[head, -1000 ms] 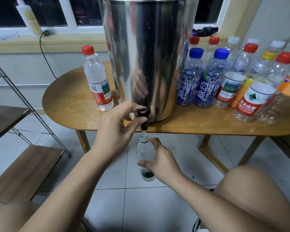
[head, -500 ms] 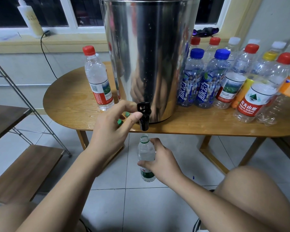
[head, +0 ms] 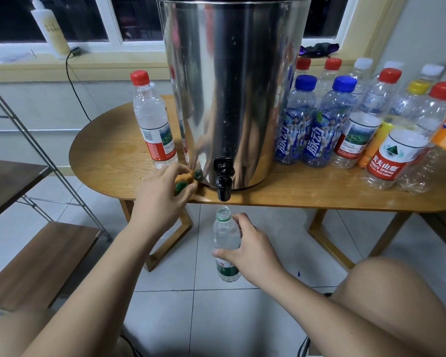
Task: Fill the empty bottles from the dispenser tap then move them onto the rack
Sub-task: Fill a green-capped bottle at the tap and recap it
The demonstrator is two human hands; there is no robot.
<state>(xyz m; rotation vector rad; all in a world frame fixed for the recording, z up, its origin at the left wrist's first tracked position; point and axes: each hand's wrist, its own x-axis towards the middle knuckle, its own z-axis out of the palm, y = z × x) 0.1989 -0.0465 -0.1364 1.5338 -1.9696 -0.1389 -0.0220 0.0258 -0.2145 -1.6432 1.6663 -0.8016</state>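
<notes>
The right hand (head: 250,249) is wrapped around the middle of a small clear bottle (head: 225,238) with a green label, thumb on the near side and fingers curled behind. The bottle is held upright in the air over the tiled floor (head: 216,318), below the front edge of the wooden surface (head: 108,140). Its uncapped mouth sits directly under the black tap (head: 223,188), close to the spout but not touching it. The tap juts from the foot of a tall steel dispenser (head: 232,86) that stands at the middle of the surface, near the front edge. The left hand (head: 160,199) reaches over that front edge just left of the tap, its fingers and thumb curved to either side of a green cap (head: 181,186) lying on the wood beside the dispenser's base. Whether they have closed on the cap I cannot tell. Toward the left end of the surface stands a red-capped bottle (head: 153,119), upright and apart from the dispenser. The right end is crowded with capped bottles (head: 345,119), red, blue, white and yellow tops, packed close together. Off the left end stands the rack (head: 41,256), metal-framed with wooden shelves. A white bottle (head: 50,29) stands on the window sill behind, with a dark cable (head: 72,81) hanging down from it.
</notes>
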